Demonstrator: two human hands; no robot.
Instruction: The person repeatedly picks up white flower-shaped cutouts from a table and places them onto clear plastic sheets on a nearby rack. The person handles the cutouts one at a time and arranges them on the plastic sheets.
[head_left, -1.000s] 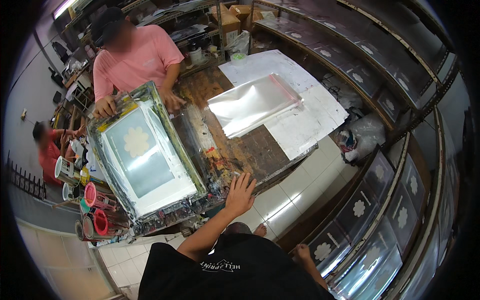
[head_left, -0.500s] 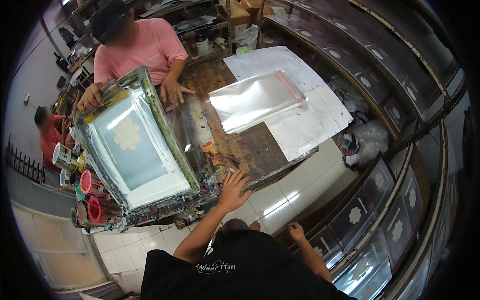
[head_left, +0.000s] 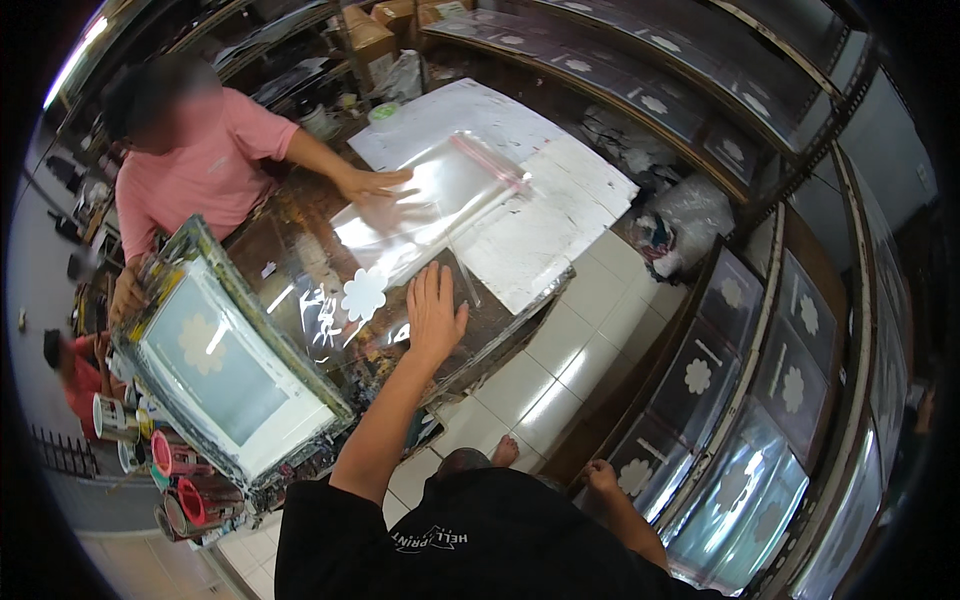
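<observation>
My left hand (head_left: 435,312) rests palm down near the front edge of the worktable, fingers stretched out, by the edge of a clear plastic bag. That bag bears a white flower print (head_left: 364,294) and lies left of my fingers. My right hand (head_left: 600,478) hangs low beside the drying rack, fingers curled closed, with nothing visible in it. A screen-printing frame (head_left: 215,345), flower stencil in its mesh, sits tilted at the left. Across the table, a co-worker in a pink shirt grips its far side with one hand (head_left: 128,292). Their other hand (head_left: 372,186) touches a stack of clear plastic bags (head_left: 430,205).
White board sheets (head_left: 560,190) lie under the bags. Drying racks with flower-printed bags (head_left: 697,376) stand at the right and back. Ink cans (head_left: 180,455) crowd the left side. A plastic sack (head_left: 695,220) sits beyond the table, and another person (head_left: 82,375) is far left.
My left hand has moved farther onto the table. The co-worker's hand has reached onto the bag stack. The white flower print now shows beside the frame. The whole view has shifted.
</observation>
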